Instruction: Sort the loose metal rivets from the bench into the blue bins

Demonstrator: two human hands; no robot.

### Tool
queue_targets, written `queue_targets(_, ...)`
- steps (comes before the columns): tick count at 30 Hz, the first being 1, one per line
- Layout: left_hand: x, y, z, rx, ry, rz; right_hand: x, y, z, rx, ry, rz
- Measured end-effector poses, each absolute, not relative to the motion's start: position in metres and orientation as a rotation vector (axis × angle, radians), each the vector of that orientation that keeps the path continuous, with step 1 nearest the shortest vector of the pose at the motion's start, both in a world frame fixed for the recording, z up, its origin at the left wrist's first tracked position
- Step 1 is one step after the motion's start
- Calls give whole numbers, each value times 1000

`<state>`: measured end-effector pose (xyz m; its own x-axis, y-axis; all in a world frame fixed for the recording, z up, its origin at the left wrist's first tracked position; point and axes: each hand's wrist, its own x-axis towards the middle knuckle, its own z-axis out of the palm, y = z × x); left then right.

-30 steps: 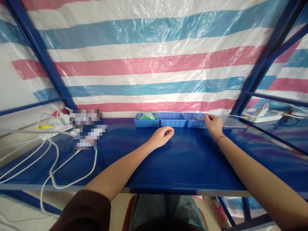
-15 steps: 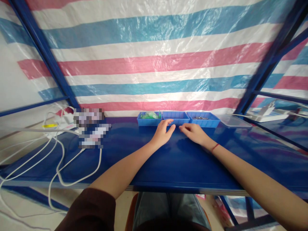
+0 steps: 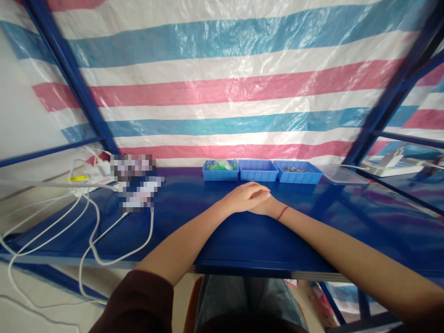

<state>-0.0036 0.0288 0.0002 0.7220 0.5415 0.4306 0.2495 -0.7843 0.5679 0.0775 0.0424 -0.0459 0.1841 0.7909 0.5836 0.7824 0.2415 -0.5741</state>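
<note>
My left hand (image 3: 243, 196) lies over my right hand (image 3: 266, 206), its fingers close together and wrapped across the back of it. Most of the right hand's fingers are hidden beneath. Both hands are above the blue table (image 3: 249, 245), just in front of a row of blue bins. The left bin (image 3: 221, 175) holds green things and crumpled clear plastic. In the middle bin (image 3: 258, 175) I see only bare walls and floor. Small metal pieces (image 3: 294, 169) lie in the right bin (image 3: 300, 178); their kind is too small to tell.
A clear flat plastic lid (image 3: 347, 175) lies right of the bins. White cables (image 3: 95, 226) loop over the table's left side, near a power strip (image 3: 92, 185) and blurred-out items. Blue posts (image 3: 385, 97) and a striped sheet (image 3: 225, 88) bound the space.
My hands were apart, the left with fingers spread and the right curled. They have come together and nearer to me, the left now on top of the right.
</note>
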Motion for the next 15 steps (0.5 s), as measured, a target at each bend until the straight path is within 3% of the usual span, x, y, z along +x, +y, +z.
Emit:
queue_targets(10,-1,24,7,2549,598,740,108,42,-78,-1547,-1510,-269)
queue_targets(15,3,19,11,2571,544,743,116,39,-78,-1478,-1569,-137)
